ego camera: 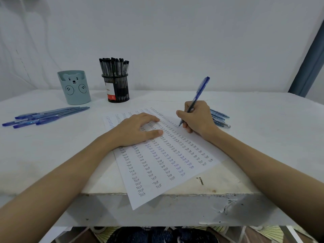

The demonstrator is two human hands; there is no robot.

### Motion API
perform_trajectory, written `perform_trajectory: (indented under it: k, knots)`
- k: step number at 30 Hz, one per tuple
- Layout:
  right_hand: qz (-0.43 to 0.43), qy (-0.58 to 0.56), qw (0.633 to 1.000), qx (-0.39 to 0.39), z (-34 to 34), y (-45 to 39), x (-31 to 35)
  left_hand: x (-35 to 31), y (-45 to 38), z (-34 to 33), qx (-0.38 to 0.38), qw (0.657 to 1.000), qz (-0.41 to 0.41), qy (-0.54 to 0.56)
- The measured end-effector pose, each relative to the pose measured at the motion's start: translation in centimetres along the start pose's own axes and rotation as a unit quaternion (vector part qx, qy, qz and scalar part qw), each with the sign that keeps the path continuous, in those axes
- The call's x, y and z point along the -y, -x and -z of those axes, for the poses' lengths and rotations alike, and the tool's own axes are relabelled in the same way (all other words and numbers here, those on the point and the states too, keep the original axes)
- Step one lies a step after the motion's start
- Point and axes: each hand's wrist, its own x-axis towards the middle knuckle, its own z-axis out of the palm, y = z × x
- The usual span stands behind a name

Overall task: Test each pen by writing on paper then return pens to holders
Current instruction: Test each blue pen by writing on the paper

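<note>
Right hand [196,116] pinches blue pen [198,95], tip on paper [157,172] at 1 o'clock. Left hand [136,130] flat, fingers straight, presses paper. Blue pens [47,115] at 9 o'clock; bear holder [74,87], mesh holder [116,87] at 11 o'clock.

place: home desk | cues: bear pen holder [74,87], white table [263,120], curtain [310,64]

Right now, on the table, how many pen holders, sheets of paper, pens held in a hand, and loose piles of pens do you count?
Pen holders: 2 (bear holder, mesh holder)
Sheets of paper: 1
Pens held: 1 (blue pen, in right hand)
Loose pen piles: 2 (left pile, right pile)
Total: 6
</note>
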Motion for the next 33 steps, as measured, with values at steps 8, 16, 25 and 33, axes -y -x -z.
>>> perform_trajectory:
  k: [8, 16, 25, 33]
  knots:
    - [-0.01, 0.0, 1.0, 0.006, -0.09, -0.09, -0.03, 0.29, -0.18, -0.09, 0.0, 1.0, -0.003, -0.004]
    - [0.0, 0.027, 1.0, 0.01, -0.13, -0.04, -0.02, 0.27, -0.19, -0.16, 0.0, 1.0, 0.003, -0.002]
    - [0.002, 0.037, 0.999, 0.011, -0.12, 0.01, 0.02, 0.33, -0.16, -0.09, -0.002, 1.0, 0.0, 0.001]
    - [0.001, 0.038, 0.999, 0.012, -0.14, 0.02, 0.02, 0.18, -0.18, -0.07, -0.003, 1.0, 0.002, 0.008]
